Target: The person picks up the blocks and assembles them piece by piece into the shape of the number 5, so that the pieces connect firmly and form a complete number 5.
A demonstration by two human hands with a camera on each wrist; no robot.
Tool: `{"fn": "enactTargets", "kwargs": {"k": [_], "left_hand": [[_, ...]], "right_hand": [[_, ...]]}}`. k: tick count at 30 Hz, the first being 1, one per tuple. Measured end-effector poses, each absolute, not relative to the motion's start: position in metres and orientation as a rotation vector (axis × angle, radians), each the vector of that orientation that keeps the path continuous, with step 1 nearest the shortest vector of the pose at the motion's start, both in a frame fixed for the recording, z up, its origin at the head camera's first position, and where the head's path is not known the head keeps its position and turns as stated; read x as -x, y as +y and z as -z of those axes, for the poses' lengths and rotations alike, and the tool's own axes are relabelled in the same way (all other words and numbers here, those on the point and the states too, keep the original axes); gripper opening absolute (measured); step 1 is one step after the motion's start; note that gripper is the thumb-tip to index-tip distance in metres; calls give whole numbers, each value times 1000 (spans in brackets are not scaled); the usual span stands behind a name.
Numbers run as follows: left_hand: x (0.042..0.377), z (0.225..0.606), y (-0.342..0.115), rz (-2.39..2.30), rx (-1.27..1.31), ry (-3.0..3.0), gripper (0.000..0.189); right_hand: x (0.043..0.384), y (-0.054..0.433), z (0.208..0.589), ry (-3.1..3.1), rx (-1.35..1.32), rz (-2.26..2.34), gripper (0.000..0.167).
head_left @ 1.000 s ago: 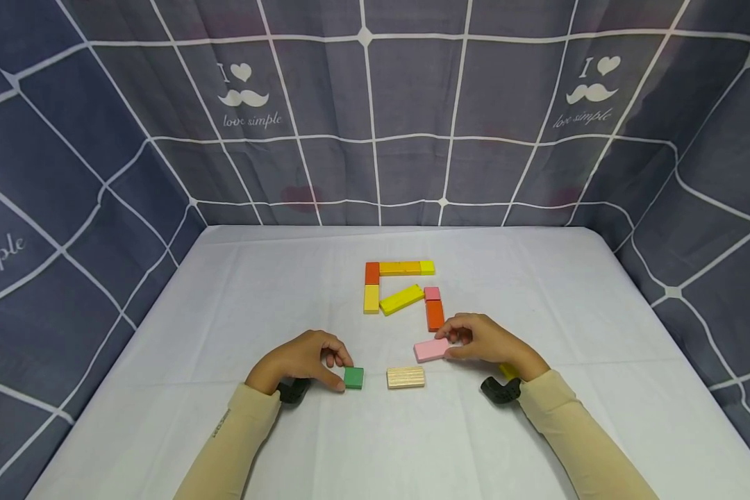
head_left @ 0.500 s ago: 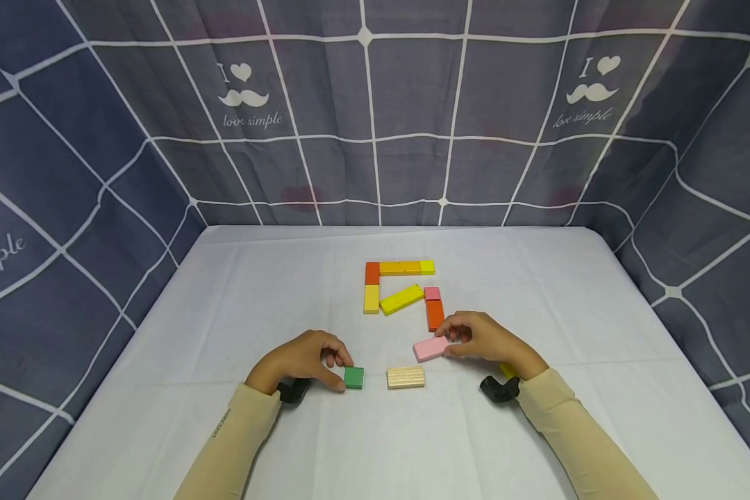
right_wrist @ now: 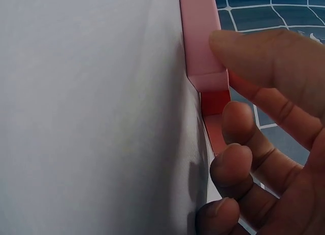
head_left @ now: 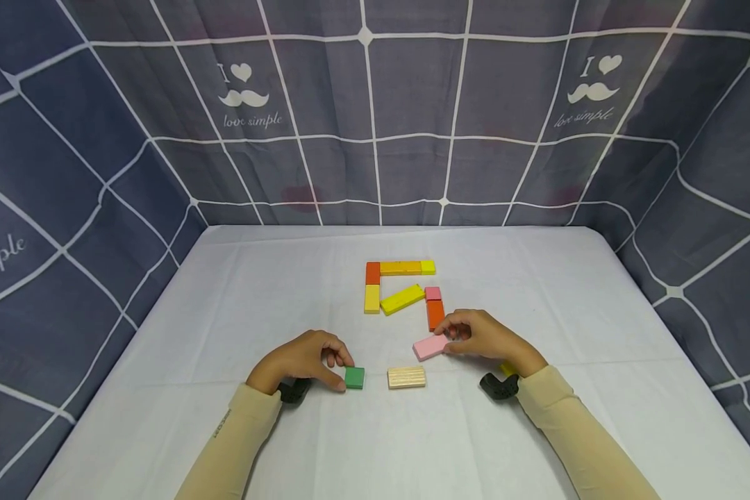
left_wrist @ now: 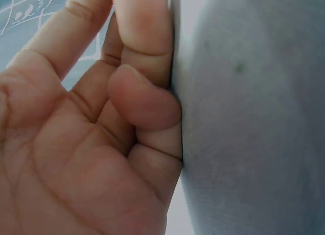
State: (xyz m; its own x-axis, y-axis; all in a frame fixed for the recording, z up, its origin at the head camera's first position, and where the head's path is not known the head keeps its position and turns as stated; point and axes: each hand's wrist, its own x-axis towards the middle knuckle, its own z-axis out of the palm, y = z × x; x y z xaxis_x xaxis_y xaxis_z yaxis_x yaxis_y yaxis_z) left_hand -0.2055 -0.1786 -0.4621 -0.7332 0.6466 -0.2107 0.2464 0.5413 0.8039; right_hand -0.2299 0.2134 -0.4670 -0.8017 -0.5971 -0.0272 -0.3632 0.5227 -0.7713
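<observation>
My left hand (head_left: 312, 355) is low over the cloth, thumb and index finger at the near and far left corners of a small green block (head_left: 354, 378), pinching it. That block does not show in the left wrist view. My right hand (head_left: 484, 339) pinches the right end of a pink block (head_left: 430, 347) between thumb and index finger. In the right wrist view the thumb presses the side of this pink block (right_wrist: 203, 42), while the other fingers curl loosely below. The pink block lies slanted, just nearer than an upright orange-red block (head_left: 435, 315).
A ribbed wooden block (head_left: 406, 377) lies between the hands. Farther back, an orange block (head_left: 373, 273), amber block (head_left: 401, 268) and slanted yellow block (head_left: 403, 299) belong to an angular outline on the white cloth (head_left: 275, 278). Something yellow (head_left: 507, 369) is partly hidden under the right wrist.
My right hand has shifted slightly away from me, and the pink block has moved a little with it. The left hand and green block have stayed in place.
</observation>
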Motion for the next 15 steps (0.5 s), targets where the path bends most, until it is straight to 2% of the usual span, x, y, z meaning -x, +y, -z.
{"fn": "enactTargets", "kwargs": {"k": [15], "left_hand": [[205,461,-178,-1090,-709,2280,25]], "right_hand": [[232,214,466,2465,845,1156,25]]}}
